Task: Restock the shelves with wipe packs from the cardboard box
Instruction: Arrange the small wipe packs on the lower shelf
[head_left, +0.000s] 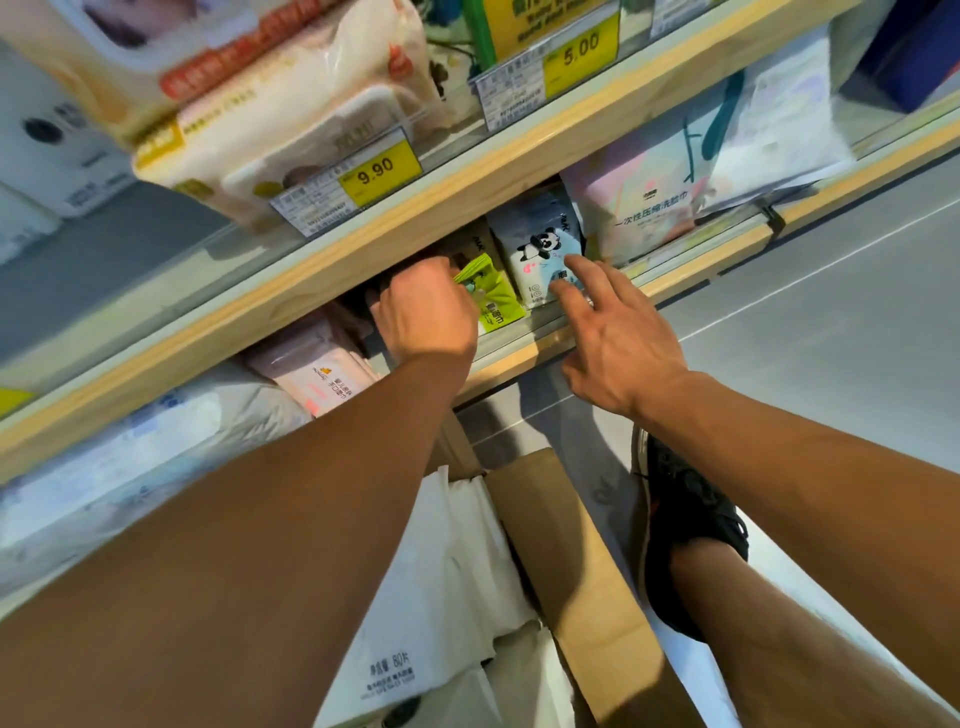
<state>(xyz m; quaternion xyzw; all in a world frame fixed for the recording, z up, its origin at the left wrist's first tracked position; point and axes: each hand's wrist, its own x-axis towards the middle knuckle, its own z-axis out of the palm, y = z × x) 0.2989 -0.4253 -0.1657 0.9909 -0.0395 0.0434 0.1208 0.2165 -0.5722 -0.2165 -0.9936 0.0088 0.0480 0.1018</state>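
My left hand (426, 312) reaches into the middle shelf (524, 343) with its fingers curled round a small green wipe pack (493, 296), which stands at the shelf's front. Right beside it stands a white and blue pack with a panda picture (540, 244). My right hand (613, 332) is spread with straight fingers, and its fingertips touch the lower front of the panda pack. Below my arms the cardboard box (582, 566) lies open on the floor, with white wipe packs (431, 613) inside it.
A wooden shelf edge (363, 244) with yellow price tags (382, 169) runs above my hands and carries large wipe packs (291, 119). Pink packs (322, 374) lie left of my left hand. A pastel pack (649, 202) stands further right. My black shoe (691, 525) rests on grey floor.
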